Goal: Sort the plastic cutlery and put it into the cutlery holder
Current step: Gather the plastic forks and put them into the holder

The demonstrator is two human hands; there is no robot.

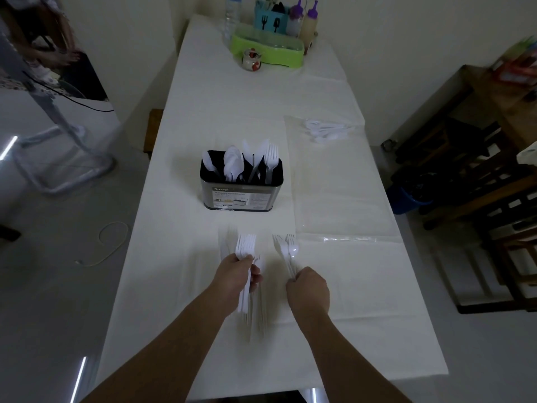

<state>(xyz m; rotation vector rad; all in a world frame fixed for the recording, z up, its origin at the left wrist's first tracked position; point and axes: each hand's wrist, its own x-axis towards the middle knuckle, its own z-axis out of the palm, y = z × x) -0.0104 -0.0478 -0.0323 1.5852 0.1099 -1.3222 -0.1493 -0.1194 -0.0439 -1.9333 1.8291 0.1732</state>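
Note:
A metal cutlery holder [241,196] with a black insert stands mid-table; white plastic knives, spoons and forks stick up from its compartments. My left hand [236,274] is closed around a bundle of white forks [245,245], tines pointing away from me. To its right, my right hand [308,289] grips a mixed bunch of forks and a spoon [287,250] by the handles. More white cutlery [225,247] lies faintly visible on the cloth under my left hand.
A clear plastic bag [325,129] with white cutlery lies at the right. A green tray [267,50], bottles and a small jar stand at the far end. The white tablecloth [189,286] covers the table. Wooden chairs [479,184] stand to the right.

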